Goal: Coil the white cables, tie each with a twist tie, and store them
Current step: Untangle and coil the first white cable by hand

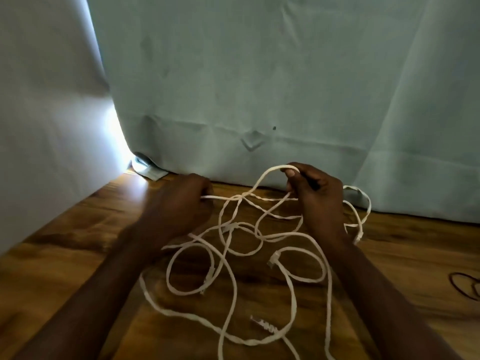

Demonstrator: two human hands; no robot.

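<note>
A tangle of white cables (233, 255) lies spread over the wooden table (65, 255), with several plug ends showing among the loops. My left hand (181, 201) grips a strand near the far edge of the table, the cable running out to the right from its fist. My right hand (317, 193) pinches a raised loop of cable between thumb and fingers above the tangle. More cable loops (361, 216) lie behind my right wrist.
A pale green curtain (259, 87) hangs along the table's far edge. Dark thin ties (465, 287) lie at the right edge of the table. A small grey object (148, 168) sits under the curtain at the back left.
</note>
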